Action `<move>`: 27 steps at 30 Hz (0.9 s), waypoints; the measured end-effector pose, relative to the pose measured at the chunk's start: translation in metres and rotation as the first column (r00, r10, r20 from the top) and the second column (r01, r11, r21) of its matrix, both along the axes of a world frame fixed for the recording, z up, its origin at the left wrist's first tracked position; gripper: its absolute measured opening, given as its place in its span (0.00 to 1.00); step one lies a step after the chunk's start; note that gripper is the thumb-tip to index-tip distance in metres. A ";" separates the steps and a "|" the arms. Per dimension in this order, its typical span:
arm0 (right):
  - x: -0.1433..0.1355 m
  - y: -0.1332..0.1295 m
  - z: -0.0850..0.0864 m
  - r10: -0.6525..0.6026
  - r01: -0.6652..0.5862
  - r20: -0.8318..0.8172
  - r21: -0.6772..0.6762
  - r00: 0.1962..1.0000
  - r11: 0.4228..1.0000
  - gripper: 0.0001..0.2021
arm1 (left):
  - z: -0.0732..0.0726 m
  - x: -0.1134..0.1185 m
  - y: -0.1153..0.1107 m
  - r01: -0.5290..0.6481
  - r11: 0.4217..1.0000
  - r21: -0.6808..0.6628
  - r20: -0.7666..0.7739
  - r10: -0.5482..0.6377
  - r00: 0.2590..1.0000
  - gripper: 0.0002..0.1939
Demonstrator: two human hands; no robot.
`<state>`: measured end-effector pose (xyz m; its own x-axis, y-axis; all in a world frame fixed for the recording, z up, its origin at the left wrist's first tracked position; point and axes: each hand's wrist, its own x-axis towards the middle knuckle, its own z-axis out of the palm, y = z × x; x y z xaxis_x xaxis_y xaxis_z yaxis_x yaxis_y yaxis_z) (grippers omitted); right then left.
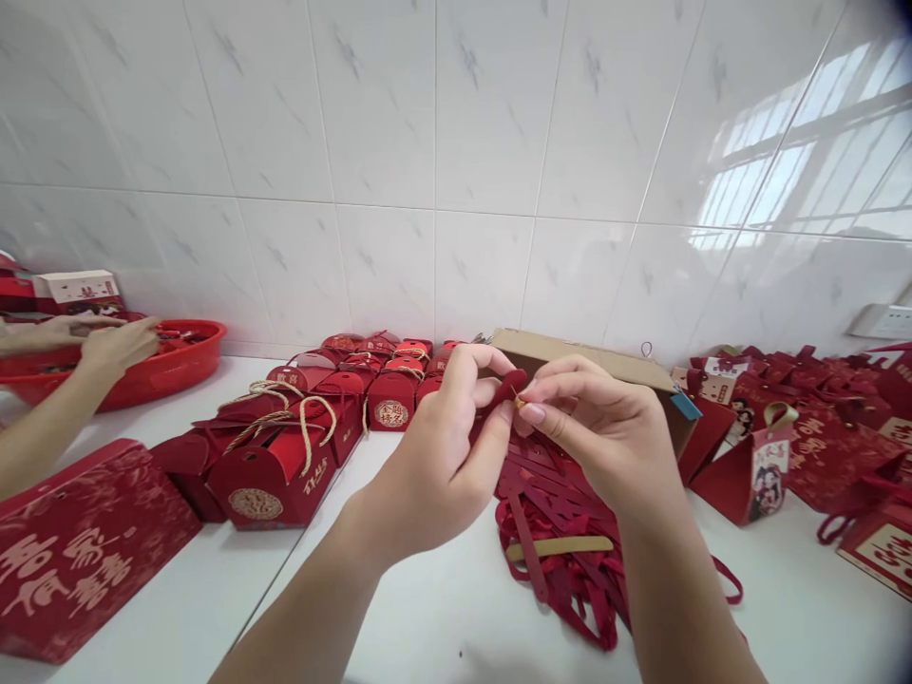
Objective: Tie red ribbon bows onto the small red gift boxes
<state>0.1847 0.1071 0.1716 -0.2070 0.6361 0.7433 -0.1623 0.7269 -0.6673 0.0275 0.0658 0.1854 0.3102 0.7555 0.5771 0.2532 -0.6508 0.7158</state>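
My left hand [434, 465] is closed on a dark red strap [510, 385], whose end sticks up between the fingers. With thumb and fingertips, my right hand [613, 427] pinches a small gold-coloured piece [521, 401] at the strap's end; its exact kind is too small to tell. Both hands are raised above the white table, their fingertips nearly meeting. Below them lies a tangled heap of red straps and ribbons [580, 579], with one flat gold strip [560, 547] across it. My right wrist hides part of the heap.
Red gift boxes [260, 489] with rope handles stand left of centre. A cardboard box [591, 353] lies behind my hands. More red boxes [819, 437] crowd the right. At far left, another person's hands [118, 347] work over a red basin [189, 356]. A tiled wall rises behind.
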 end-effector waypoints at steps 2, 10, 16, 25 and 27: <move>0.000 0.000 0.000 -0.002 0.002 -0.007 0.006 1.000 1.000 0.03 | 0.000 0.000 0.000 0.004 1.000 0.016 -0.036 -0.003 0.999 0.05; -0.001 0.000 0.000 0.000 -0.002 -0.064 -0.031 0.998 1.000 0.08 | -0.002 -0.001 0.001 0.000 0.987 0.161 -0.177 0.029 0.984 0.11; 0.001 -0.002 -0.001 -0.095 0.097 -0.025 0.080 0.995 0.992 0.06 | -0.004 -0.006 0.004 -0.004 0.941 0.339 -0.262 0.099 0.960 0.15; 0.008 -0.009 0.002 -0.100 0.103 0.042 -0.067 0.994 0.992 0.06 | -0.018 -0.031 -0.054 -0.229 0.815 0.532 -0.584 0.549 0.598 0.32; 0.017 -0.011 0.004 -0.225 0.219 -0.036 -0.111 0.974 0.969 0.07 | -0.029 -0.071 -0.073 -0.280 0.736 0.617 -0.562 0.661 0.497 0.30</move>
<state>0.2021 0.0963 0.1754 -0.0176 0.7376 0.6750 -0.0385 0.6741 -0.7376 -0.0437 -0.0069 0.1564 0.4166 0.6747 0.6093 0.8960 -0.4182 -0.1495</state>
